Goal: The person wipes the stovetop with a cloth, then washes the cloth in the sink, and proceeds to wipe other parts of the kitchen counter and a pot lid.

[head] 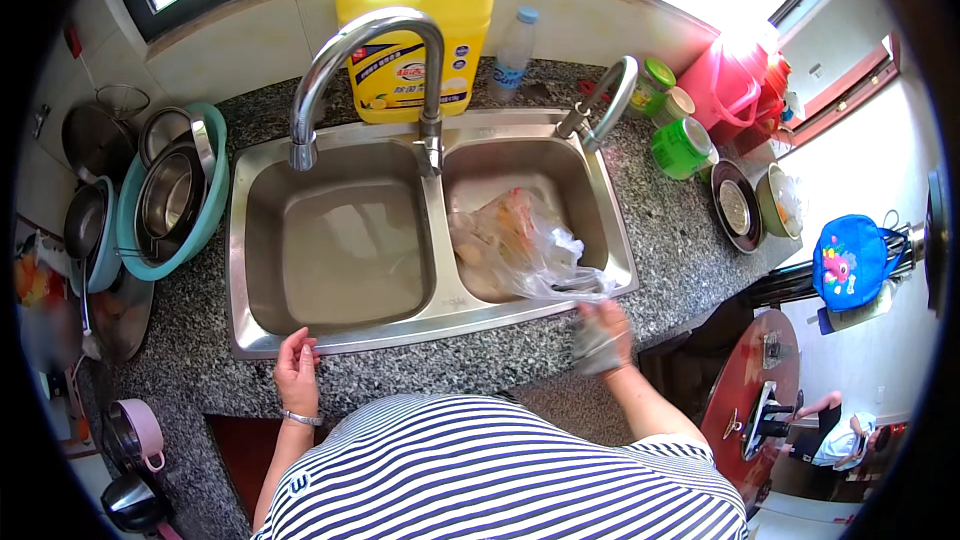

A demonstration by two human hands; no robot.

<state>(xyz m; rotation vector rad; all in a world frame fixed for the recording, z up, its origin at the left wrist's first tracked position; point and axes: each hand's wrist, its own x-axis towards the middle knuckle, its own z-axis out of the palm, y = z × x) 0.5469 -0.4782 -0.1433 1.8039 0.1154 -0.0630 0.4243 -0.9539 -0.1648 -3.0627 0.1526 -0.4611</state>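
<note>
My left hand [298,373] rests at the front rim of the steel double sink [439,262], its fingers loosely bent and nothing in them. Blurred by motion, my right hand [616,330] holds what looks like a grey cloth [596,349] just in front of the smaller right basin. Close to its fingertips is the gathered end of a clear plastic bag [525,247]; whether they touch it I cannot tell. The bag lies in the right basin, with pale and reddish contents that are hard to make out. Cloudy water [352,255] stands in the left basin.
A chrome faucet [367,22] arches over the left basin; a smaller tap [615,105] stands behind the right one. Behind are a yellow detergent jug [412,45] and a plastic bottle [515,52]. Left is a teal basin [214,187] of pans. A person [836,439] is far right.
</note>
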